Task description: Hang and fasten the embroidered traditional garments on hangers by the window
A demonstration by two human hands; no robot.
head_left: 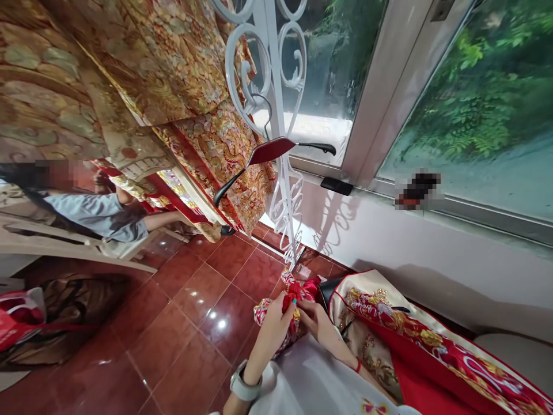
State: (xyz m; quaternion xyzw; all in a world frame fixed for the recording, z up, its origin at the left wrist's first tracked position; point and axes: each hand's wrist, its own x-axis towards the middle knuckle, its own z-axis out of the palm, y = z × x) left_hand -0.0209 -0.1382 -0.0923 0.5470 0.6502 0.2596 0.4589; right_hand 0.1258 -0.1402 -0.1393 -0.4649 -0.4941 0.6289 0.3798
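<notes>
Fingers of the left hand (275,324) and right hand (320,327) pinch a red bundle (294,287) near six o'clock, covering part of it; the garment (423,349) at four is cut off, and a blurred object (418,188) at three is unreadable.

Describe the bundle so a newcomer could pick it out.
Follow the white scrolled stand to its foot. Just below in view, the left hand and right hand meet at the red-and-white bundle. Its bunched, rounded shape differs from the cream and red garment spread at right.
</notes>
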